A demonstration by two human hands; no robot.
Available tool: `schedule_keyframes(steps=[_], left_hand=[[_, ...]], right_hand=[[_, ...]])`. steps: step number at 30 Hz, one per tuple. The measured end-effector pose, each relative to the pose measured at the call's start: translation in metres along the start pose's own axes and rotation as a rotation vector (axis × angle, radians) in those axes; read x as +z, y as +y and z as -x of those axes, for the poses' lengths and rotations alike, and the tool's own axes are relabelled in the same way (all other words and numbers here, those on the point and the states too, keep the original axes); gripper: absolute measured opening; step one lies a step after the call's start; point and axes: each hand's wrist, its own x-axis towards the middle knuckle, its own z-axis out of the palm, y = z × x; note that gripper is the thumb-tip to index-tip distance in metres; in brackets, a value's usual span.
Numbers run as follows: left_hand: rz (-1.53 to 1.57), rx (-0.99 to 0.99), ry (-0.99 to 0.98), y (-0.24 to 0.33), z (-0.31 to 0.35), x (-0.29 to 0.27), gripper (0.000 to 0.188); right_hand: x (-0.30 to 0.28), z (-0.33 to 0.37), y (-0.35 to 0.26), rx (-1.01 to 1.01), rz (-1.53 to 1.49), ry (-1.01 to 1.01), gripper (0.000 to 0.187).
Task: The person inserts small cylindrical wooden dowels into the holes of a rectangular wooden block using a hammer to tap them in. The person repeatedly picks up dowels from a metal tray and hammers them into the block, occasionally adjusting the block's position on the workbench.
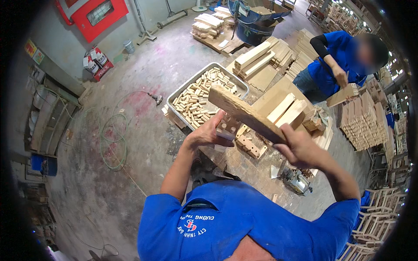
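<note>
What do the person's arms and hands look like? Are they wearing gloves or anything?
No gloves. Both hands, the left hand and the right hand, are bare, with no rings or watch that I can see. The forearms are bare too. The person wears a bright blue short-sleeved shirt with a collar and a small white and red emblem printed on it.

The rough, pale wooden board [244, 114] held up in the right hand [300, 150] hides part of the table [244, 163] and one corner of the grey metal tray of short wooden dowels [204, 93]. The left hand [207, 135] covers one side of a small drilled wooden block [228, 127]. A co-worker in a blue shirt [337, 58] is blurred at the head, legs hidden behind stacked timber [265, 58].
</note>
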Motion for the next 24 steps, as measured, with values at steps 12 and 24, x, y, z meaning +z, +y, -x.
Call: schedule_keyframes(steps=[12, 24], left_hand=[[0.254, -0.153, -0.121, -0.009, -0.008, 0.005, 0.093], [0.245, -0.133, -0.157, -0.014, -0.006, 0.004, 0.106]], right_hand=[[-0.002, 0.001, -0.009, -0.042, -0.040, -0.026, 0.035], [0.015, 0.005, 0.004, -0.043, -0.175, 0.030, 0.039]])
